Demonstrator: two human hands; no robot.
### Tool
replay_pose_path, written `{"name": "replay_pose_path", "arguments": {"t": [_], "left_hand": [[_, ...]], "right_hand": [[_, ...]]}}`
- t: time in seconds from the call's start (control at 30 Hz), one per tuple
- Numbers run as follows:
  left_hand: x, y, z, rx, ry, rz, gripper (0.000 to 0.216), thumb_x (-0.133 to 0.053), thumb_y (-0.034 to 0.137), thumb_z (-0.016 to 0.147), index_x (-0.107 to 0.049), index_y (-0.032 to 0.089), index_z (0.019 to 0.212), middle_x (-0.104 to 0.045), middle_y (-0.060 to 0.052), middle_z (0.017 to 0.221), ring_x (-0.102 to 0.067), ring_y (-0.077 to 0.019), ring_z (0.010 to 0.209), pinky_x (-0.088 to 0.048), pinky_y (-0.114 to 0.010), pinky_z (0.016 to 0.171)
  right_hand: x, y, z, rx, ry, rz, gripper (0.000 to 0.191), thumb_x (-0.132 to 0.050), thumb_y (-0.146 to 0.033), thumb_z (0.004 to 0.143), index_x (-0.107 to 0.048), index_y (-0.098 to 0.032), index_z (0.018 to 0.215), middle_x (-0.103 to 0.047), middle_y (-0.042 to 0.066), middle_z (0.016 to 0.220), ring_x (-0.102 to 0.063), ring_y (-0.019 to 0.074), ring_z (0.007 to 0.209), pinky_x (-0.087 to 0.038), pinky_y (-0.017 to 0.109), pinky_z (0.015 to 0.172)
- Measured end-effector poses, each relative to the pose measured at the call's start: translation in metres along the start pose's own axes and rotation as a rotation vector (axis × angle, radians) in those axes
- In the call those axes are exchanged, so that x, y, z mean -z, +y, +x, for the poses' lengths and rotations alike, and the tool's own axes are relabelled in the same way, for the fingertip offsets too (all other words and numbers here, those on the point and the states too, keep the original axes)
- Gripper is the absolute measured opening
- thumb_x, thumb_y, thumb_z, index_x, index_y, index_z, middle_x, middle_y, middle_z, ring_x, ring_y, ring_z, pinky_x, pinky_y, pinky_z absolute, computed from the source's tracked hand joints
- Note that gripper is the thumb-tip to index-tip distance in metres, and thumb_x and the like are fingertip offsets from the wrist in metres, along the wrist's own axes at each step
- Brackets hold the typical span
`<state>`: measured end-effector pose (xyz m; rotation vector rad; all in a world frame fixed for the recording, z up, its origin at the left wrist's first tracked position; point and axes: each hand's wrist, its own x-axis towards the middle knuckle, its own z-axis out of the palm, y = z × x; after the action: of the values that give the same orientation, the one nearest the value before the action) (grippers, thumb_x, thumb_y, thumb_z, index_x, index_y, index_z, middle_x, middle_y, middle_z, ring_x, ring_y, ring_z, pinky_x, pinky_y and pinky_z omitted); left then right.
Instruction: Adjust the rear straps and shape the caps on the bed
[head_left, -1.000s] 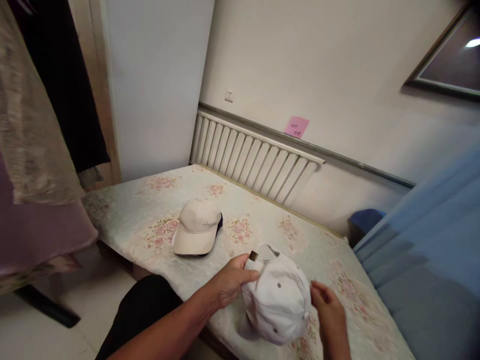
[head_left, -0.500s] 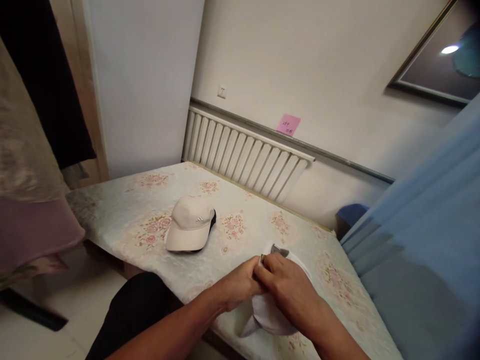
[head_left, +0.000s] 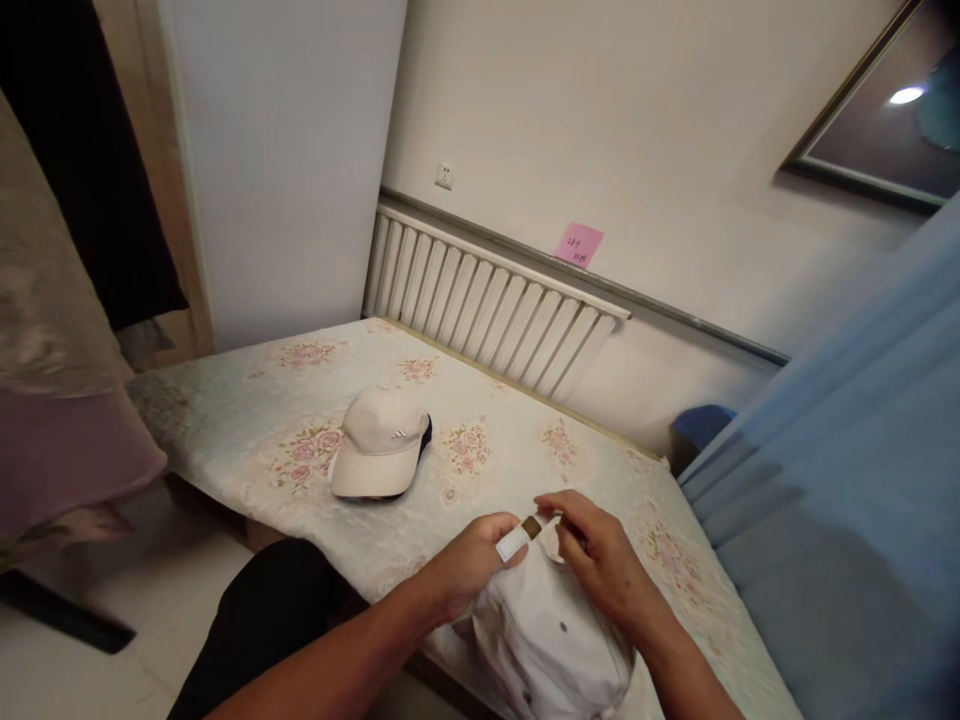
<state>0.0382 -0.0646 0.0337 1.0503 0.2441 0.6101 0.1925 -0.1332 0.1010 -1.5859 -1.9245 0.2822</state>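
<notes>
A white cap is held low over the near edge of the bed, its back opening toward the far side. At that opening runs a white strap with a brass-coloured buckle. My left hand is closed on the strap's left part, thumb on top. On the other side of the opening, my right hand pinches the cap's strap end with bent fingers, partly hiding it. A second, beige cap with a small dark logo rests on the mattress, brim toward me, touched by neither hand.
The floral bed spreads under both hands. Behind it stands a white radiator below a pink note. A blue curtain hangs on the right. Clothes hang at the left.
The white cap has turned and come up into fuller view. My hands, pressed together before, have moved apart, showing the strap and buckle between them. The beige cap stays put.
</notes>
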Motion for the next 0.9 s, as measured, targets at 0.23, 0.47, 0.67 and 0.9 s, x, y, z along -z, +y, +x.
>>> {"name": "replay_pose_path", "arguments": {"t": [0.23,0.47,0.67,0.9], "left_hand": [[-0.003,0.001,-0.003,-0.052,-0.013,0.091,0.030,-0.069,0.039,0.073,-0.060,0.012,0.083,-0.053,0.000,0.075,-0.045,-0.0114,0.070,-0.034,-0.023,0.067],[0.001,0.000,-0.003,-0.068,0.028,0.171,0.022,-0.066,0.033,0.073,-0.057,0.013,0.077,-0.049,0.003,0.067,-0.040,-0.0095,0.062,-0.031,-0.021,0.059],[0.002,-0.003,0.000,-0.122,0.111,0.320,0.007,-0.059,0.020,0.071,-0.059,0.015,0.075,-0.052,0.003,0.071,-0.044,-0.0125,0.070,-0.034,-0.022,0.063],[-0.001,0.004,-0.007,-0.069,0.040,0.324,0.017,-0.056,0.027,0.079,-0.062,0.013,0.085,-0.052,0.001,0.074,-0.043,-0.0127,0.071,-0.033,-0.023,0.065]], "right_hand": [[-0.006,0.002,0.000,0.000,-0.102,-0.087,0.031,-0.042,-0.012,0.085,-0.065,-0.025,0.102,-0.068,0.002,0.090,-0.061,0.0159,0.083,-0.045,0.030,0.076],[-0.008,-0.007,-0.009,-0.022,-0.058,-0.019,0.038,-0.053,-0.015,0.081,-0.057,-0.027,0.118,-0.062,0.006,0.117,-0.061,0.0146,0.081,-0.048,0.031,0.079],[-0.028,-0.009,-0.011,0.192,0.087,-0.217,0.026,-0.046,-0.018,0.087,-0.064,-0.024,0.106,-0.064,0.010,0.110,-0.061,0.0195,0.094,-0.047,0.031,0.077],[-0.028,-0.007,-0.002,-0.302,0.269,0.319,0.030,-0.043,-0.039,0.090,-0.063,-0.018,0.084,-0.052,-0.003,0.050,-0.049,0.0125,0.047,-0.039,0.025,0.050]]}}
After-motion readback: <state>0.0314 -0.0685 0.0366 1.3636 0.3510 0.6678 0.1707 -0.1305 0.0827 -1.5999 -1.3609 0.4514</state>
